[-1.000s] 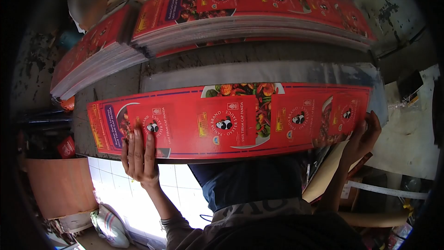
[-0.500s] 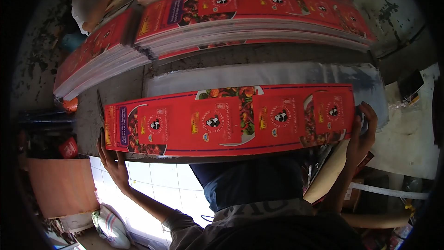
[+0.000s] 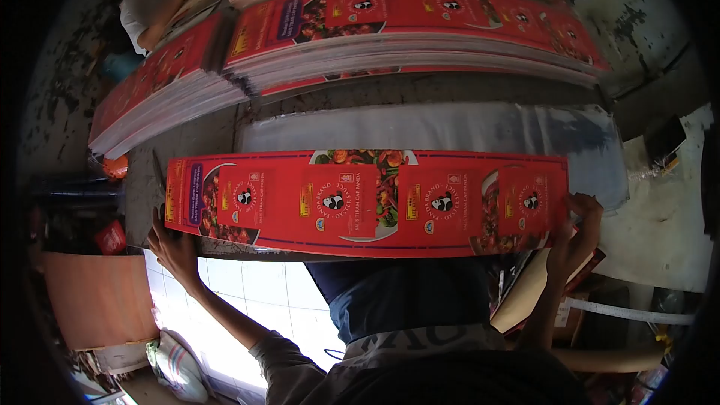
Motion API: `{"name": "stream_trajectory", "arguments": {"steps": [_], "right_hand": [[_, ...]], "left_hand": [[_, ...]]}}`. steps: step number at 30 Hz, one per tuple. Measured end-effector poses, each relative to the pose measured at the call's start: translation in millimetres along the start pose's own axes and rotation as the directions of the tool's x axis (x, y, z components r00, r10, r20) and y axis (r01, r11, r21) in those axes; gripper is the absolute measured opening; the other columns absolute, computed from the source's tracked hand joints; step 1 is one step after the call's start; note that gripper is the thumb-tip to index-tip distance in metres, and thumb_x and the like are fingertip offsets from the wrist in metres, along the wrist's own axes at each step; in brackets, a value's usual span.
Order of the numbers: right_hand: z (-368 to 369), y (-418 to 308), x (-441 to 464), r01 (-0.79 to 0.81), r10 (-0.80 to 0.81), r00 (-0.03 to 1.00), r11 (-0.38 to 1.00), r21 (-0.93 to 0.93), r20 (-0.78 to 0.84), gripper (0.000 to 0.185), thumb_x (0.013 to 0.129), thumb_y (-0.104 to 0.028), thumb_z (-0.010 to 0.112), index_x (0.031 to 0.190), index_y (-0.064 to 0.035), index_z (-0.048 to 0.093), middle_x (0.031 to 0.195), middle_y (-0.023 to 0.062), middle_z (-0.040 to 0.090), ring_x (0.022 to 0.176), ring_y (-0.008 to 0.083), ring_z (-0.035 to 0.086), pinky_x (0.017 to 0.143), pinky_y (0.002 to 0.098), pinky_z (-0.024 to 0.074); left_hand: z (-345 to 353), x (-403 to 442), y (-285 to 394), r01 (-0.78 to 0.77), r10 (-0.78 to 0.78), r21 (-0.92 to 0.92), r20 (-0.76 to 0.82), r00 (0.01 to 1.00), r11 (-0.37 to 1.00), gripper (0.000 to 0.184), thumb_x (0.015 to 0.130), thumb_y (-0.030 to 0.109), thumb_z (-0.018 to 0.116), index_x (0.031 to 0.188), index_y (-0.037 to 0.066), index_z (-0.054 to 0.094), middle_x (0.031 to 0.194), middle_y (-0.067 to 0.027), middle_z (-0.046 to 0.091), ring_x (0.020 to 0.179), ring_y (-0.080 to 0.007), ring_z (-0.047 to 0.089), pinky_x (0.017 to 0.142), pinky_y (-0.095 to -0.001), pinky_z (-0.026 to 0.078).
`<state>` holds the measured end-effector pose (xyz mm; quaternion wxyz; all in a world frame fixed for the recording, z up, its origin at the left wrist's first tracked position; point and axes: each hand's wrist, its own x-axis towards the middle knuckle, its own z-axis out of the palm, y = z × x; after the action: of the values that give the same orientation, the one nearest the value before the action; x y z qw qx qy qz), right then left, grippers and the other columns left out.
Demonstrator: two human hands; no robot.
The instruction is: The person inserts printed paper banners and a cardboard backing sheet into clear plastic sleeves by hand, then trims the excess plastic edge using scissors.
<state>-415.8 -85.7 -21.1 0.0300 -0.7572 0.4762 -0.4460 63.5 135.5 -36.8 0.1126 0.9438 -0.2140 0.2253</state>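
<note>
A long red printed sheet [image 3: 367, 206] with panda logos and food pictures lies across the front of the table. My left hand [image 3: 174, 249] holds its left end, fingers at the edge and thumb near the lower corner. At the other end, my right hand [image 3: 576, 236] grips the right edge with bent fingers. Behind the sheet, clear plastic [image 3: 450, 124] is spread flat on the dark tabletop, partly covered by the sheet.
Tall stacks of similar red sheets [image 3: 420, 19] stand along the back, with another stack [image 3: 161, 79] at the back left. Another person [image 3: 154, 0] is at the upper left. An orange-brown container [image 3: 96, 300] and a white sack [image 3: 180, 367] stand at lower left.
The red sheet has shifted slightly left, its right end dropping a little toward me. Both hands have moved with it and keep hold of its ends.
</note>
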Motion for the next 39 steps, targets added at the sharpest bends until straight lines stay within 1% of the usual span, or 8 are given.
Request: {"name": "stream_trajectory", "arguments": {"steps": [5,13,16,21,29,33,35,39], "right_hand": [[-5.2,2.4,-2.4,0.026,-0.027,0.999,0.999,-0.026,-0.047,0.044,0.082,-0.041,0.044,0.08,0.0007,0.056,0.09,0.0133,0.053,0.086,0.027,0.05,0.088,0.0443,0.0337],[10.1,-46.7,-9.9,-0.078,0.176,0.953,0.928,0.364,-0.246,0.043,0.08,-0.045,0.05,0.085,-0.0032,0.058,0.097,0.0129,0.05,0.088,0.0285,0.049,0.083,0.0425,0.0379],[18.5,-89.8,3.1,0.346,-0.472,0.826,0.856,0.385,0.307,0.041,0.077,-0.043,0.055,0.109,-0.017,0.053,0.113,0.0103,0.048,0.1,0.0264,0.049,0.085,0.0458,0.0358],[62.7,-120.8,1.6,0.612,-0.616,0.703,0.779,0.137,0.355,0.053,0.07,-0.042,0.061,0.115,-0.0148,0.05,0.12,0.0136,0.046,0.108,0.0256,0.046,0.087,0.0482,0.0334],[74.9,-138.1,-2.9,0.528,-0.504,0.752,0.846,0.069,0.426,0.055,0.075,-0.041,0.057,0.116,-0.0066,0.046,0.123,0.0182,0.042,0.114,0.0268,0.041,0.085,0.0493,0.0358],[69.5,-151.0,2.5,0.342,-0.533,0.706,0.833,0.434,0.467,0.067,0.073,-0.045,0.058,0.119,0.0004,0.041,0.122,0.0216,0.04,0.114,0.0308,0.04,0.089,0.0466,0.0344],[69.0,-155.5,-0.7,-0.105,-0.547,0.695,0.564,0.819,0.467,0.076,0.073,-0.048,0.056,0.13,-0.0045,0.028,0.129,0.0186,0.032,0.113,0.0302,0.04,0.091,0.0412,0.0338],[52.2,-157.4,6.8,-0.315,-0.615,0.621,0.373,0.873,0.487,0.068,0.077,-0.032,0.06,0.129,-0.0029,0.027,0.122,0.0229,0.036,0.112,0.0341,0.04,0.084,0.0371,0.0422]], "left_hand": [[16.4,-2.2,-40.6,0.093,-0.13,-0.326,-0.094,0.987,0.941,0.071,0.073,0.061,0.046,0.125,0.014,0.04,0.113,-0.0145,0.047,0.107,-0.0284,0.043,0.082,-0.0473,0.036],[8.9,-48.5,-21.6,0.246,-0.465,-0.957,0.15,0.872,0.153,0.064,0.076,0.059,0.037,0.122,0.014,0.044,0.117,-0.0106,0.047,0.108,-0.0236,0.042,0.089,-0.0437,0.028],[3.3,-43.3,4.2,0.216,-0.532,-0.974,0.151,0.833,0.063,0.063,0.076,0.059,0.037,0.121,0.014,0.045,0.117,-0.0099,0.048,0.108,-0.0225,0.042,0.089,-0.043,0.027],[-8.8,-9.3,18.7,0.154,-0.649,-0.987,0.093,0.755,0.038,0.061,0.076,0.057,0.037,0.119,0.015,0.047,0.116,-0.0087,0.05,0.108,-0.0206,0.042,0.09,-0.042,0.024],[-40.2,-11.1,21.0,-0.012,-0.764,-0.999,-0.033,0.644,0.034,0.051,0.08,0.045,0.04,0.118,0.012,0.047,0.12,-0.0078,0.046,0.112,-0.0175,0.039,0.096,-0.0391,0.018],[-68.0,-57.2,97.2,-0.178,-0.617,-0.984,-0.149,0.773,0.014,0.054,0.08,0.042,0.037,0.124,0.01,0.039,0.123,-0.0105,0.043,0.117,-0.0215,0.035,0.097,-0.036,0.024],[-75.1,-95.4,139.6,-0.205,-0.574,-0.968,-0.085,0.814,-0.147,0.057,0.082,0.034,0.041,0.129,0.005,0.027,0.13,-0.0151,0.032,0.12,-0.0247,0.033,0.097,-0.0363,0.029],[-57.4,-162.2,171.9,-0.186,-0.134,-0.971,-0.207,0.969,0.153,0.099,0.061,0.06,0.062,0.128,0.006,0.013,0.116,-0.0159,0.033,0.107,-0.0252,0.04,0.088,-0.0334,0.033]]}}
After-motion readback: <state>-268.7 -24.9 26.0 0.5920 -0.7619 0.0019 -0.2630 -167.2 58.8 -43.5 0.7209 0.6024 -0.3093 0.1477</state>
